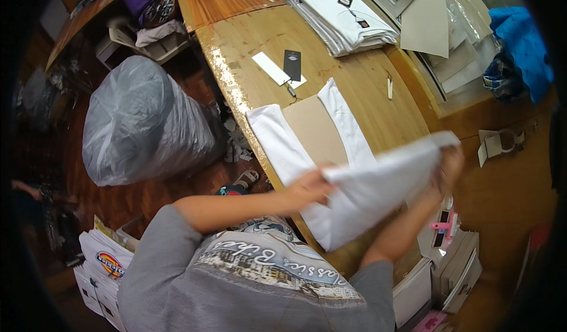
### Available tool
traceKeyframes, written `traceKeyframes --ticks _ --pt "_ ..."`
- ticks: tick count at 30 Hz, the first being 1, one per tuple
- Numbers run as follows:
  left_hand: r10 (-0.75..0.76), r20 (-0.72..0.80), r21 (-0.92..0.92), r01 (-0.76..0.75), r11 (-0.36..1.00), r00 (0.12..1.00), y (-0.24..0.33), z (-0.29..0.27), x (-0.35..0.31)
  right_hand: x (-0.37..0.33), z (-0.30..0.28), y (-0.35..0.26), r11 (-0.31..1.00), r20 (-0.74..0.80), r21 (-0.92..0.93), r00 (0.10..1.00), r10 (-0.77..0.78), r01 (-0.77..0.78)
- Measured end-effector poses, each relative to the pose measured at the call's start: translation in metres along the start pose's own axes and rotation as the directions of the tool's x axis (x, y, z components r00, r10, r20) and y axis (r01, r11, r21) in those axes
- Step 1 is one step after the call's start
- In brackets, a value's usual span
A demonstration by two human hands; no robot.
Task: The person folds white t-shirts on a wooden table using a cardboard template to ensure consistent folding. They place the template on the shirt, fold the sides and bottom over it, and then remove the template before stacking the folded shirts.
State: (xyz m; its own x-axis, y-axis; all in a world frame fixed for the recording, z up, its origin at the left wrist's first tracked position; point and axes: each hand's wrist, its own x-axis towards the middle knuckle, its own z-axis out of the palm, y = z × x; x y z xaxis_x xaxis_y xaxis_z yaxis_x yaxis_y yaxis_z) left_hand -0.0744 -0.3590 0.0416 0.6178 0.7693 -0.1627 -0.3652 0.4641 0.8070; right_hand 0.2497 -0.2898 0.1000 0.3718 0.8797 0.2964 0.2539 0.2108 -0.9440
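Note:
A white T-shirt [277,134] lies on the wooden table with its sides folded over a beige cardboard sheet [316,125]. Its near part is lifted and blurred by motion. My left hand [314,187] is closed on one corner of that raised part, close to the table's left edge. At the other corner, my right hand [447,169] grips the cloth higher up, and some of its fingers are hidden behind it. Beyond the shirt lie a black hang tag [292,65] with a cord and a white card [269,68].
A stack of folded white shirts [348,19] stands at the far right of the table [242,43]. A big grey plastic bag [147,125] sits on the floor at left. More folded shirts [106,261] are at lower left. A pink-handled tool [446,226] lies by my right arm.

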Motion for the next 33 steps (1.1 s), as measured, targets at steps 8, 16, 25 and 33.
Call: traceKeyframes --ticks 8,16,25,33 --pt "0.104 -0.653 0.276 0.108 0.955 0.75 0.006 -0.136 0.018 0.057 0.216 0.135 0.922 0.527 -0.314 0.766 0.368 -0.226" --pt "0.344 -0.605 0.639 0.18 0.748 0.718 -0.003 -0.15 0.033 0.058 0.218 0.148 0.898 0.477 -0.438 0.836 0.27 -0.041" --pt "0.337 -0.55 0.82 0.418 0.39 0.764 0.013 -0.159 0.036 0.039 0.259 0.113 0.467 0.314 -0.871 0.906 0.285 0.155" --pt "0.494 -0.438 0.853 0.52 -0.035 0.752 0.032 -0.154 0.027 0.06 0.252 0.123 0.586 0.334 -0.81 0.819 0.466 -0.003"
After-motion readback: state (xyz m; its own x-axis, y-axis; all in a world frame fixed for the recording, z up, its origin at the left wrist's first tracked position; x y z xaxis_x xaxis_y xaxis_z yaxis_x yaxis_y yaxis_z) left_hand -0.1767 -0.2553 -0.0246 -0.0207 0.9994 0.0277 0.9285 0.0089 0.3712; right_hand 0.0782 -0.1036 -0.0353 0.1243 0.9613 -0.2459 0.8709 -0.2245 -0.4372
